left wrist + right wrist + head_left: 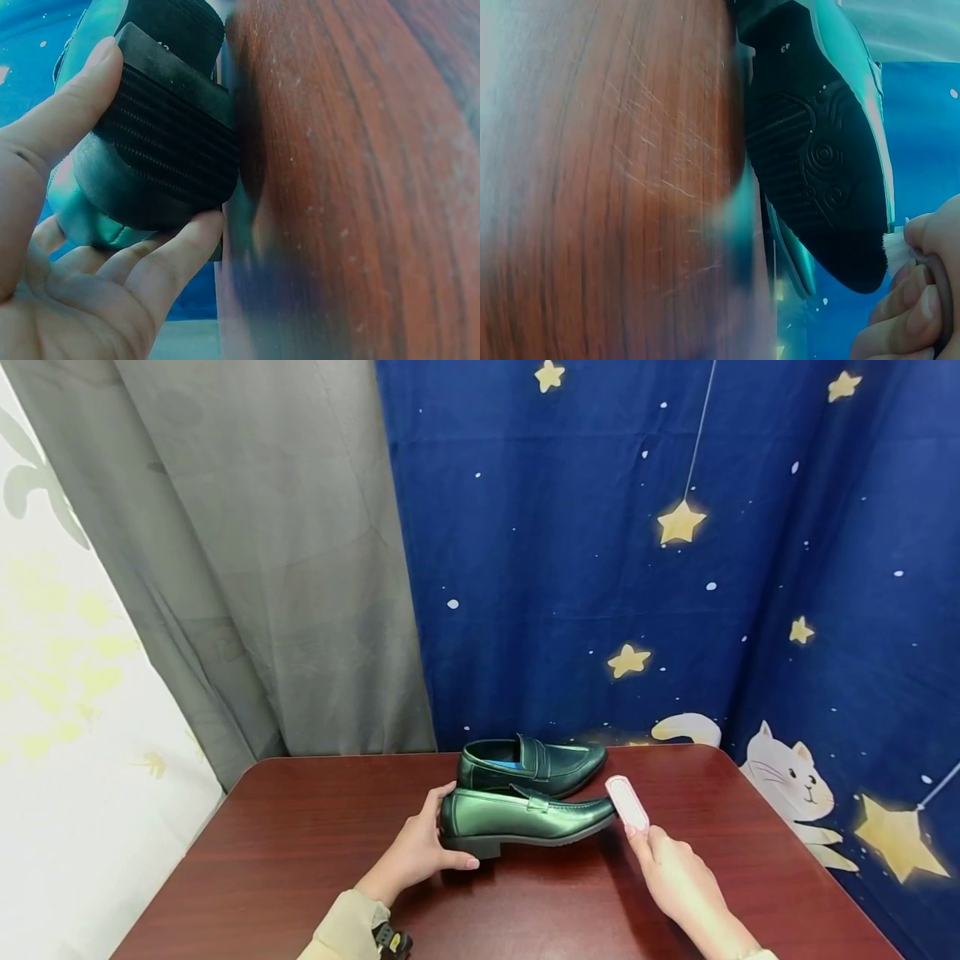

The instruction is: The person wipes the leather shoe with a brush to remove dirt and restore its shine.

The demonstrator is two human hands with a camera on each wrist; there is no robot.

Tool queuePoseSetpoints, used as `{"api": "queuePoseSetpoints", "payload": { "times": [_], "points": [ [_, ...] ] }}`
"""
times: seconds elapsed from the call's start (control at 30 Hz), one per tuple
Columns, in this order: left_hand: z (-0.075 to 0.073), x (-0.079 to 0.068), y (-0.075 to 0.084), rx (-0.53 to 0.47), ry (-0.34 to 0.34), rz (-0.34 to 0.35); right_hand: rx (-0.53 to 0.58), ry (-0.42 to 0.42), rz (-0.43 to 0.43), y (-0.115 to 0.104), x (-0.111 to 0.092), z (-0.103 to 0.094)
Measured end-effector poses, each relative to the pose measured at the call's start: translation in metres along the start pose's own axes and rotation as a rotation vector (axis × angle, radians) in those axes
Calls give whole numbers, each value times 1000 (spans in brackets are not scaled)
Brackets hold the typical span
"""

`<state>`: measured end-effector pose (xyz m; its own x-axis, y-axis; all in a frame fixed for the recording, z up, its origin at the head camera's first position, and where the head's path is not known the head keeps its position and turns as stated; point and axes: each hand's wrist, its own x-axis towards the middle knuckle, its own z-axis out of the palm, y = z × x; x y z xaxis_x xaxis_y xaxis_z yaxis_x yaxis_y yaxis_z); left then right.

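Note:
A shiny dark green loafer (540,817) is tipped on its side toward me, its black patterned sole (817,150) showing in the right wrist view. My left hand (420,847) grips it round the heel (165,135), thumb on the heel block and fingers behind the shoe's back. In my right hand (678,872) is a small brush with a pale pink back (627,803). Its white bristles (896,251) meet the edge of the toe. Right behind stands the matching loafer (536,764), upright, toe to the right, with something blue inside.
The reddish-brown wooden table (315,827) has rounded far corners. Behind it hang a grey curtain (285,568) and a blue curtain (540,568) with stars and a white cat. A dark band (392,941) sits at my left wrist.

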<state>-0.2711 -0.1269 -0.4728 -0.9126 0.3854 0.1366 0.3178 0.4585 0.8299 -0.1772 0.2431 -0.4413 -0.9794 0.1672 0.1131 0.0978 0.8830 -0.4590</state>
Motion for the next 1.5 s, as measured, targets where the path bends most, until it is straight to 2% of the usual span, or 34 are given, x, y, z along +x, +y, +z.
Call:
{"api": "queuePoseSetpoints", "payload": {
  "times": [0.43, 1.0, 1.5],
  "points": [
    [0, 0, 1, 68, 14, 7, 26, 4, 9, -5, -5, 8],
    [-1, 0, 2, 51, 2, -14, 42, -17, -3, -21, -12, 17],
    [0, -1, 1, 47, -6, -10, 53, 14, -37, -31, -19, 28]
  ]
}}
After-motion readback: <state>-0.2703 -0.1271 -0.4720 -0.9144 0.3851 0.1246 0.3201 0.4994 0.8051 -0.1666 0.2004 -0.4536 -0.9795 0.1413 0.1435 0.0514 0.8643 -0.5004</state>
